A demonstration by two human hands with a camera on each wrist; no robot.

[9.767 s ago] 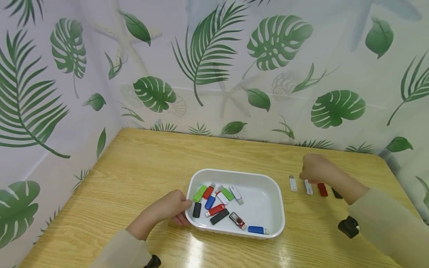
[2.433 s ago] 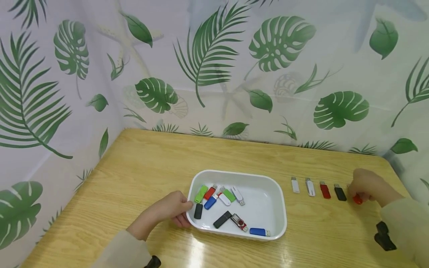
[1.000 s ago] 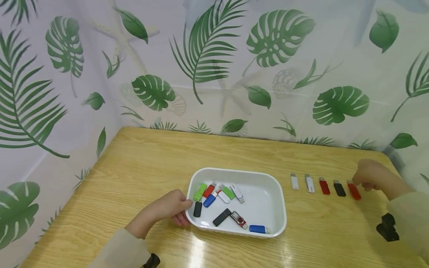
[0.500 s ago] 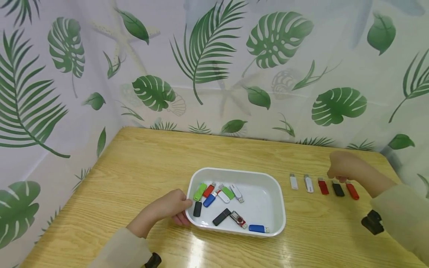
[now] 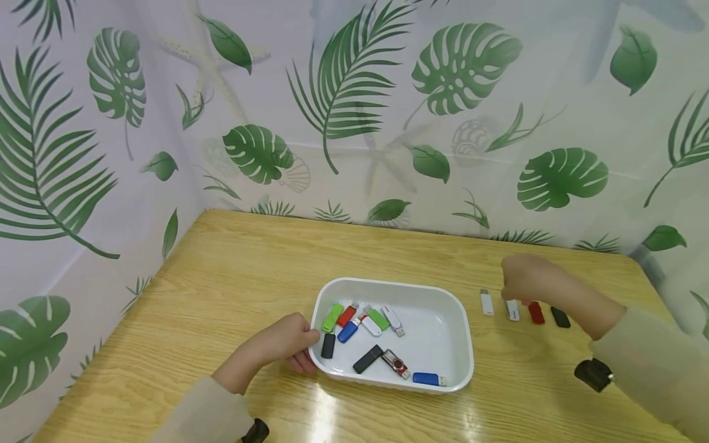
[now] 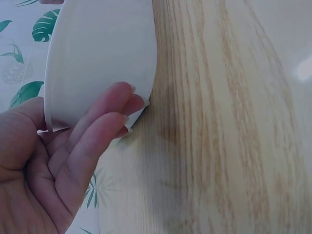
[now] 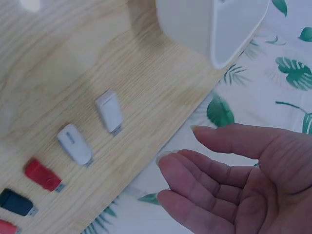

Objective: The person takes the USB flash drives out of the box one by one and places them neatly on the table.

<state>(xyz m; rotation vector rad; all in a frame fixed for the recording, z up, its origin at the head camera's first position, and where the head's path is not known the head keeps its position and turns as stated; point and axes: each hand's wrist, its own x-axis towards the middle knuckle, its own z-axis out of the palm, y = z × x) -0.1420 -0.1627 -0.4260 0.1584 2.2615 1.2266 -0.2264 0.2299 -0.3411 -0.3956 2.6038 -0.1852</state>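
Observation:
My left hand [image 5: 285, 338] grips the left end of a white plastic tray [image 5: 434, 326], thumb at the rim and fingers against the outer wall, as the left wrist view shows. Several USB sticks lie loose in the tray. To its right a row of sticks rests on the table: a white one [image 5: 486, 302], another white one [image 5: 512, 311], a dark red one [image 5: 535, 312] and a black one [image 5: 560, 317]. A bright red stick [image 7: 7, 227] ends the row; my forearm hides it from the head camera. Above the row hovers my right hand [image 5: 526, 280], holding nothing, fingers loosely bent.
In the tray, green [image 5: 333, 318], red [image 5: 346, 315], blue [image 5: 348, 332] and black [image 5: 328, 346] sticks cluster at the left; a blue one [image 5: 426, 379] lies front right. The wooden table [image 5: 244, 264] meets a leaf-print cloth [image 5: 354, 154] at the back and left.
A bright red stick has gone from the tray to the row's right end, where my right hand let it go. That hand has since moved left over the row. My left hand keeps its place.

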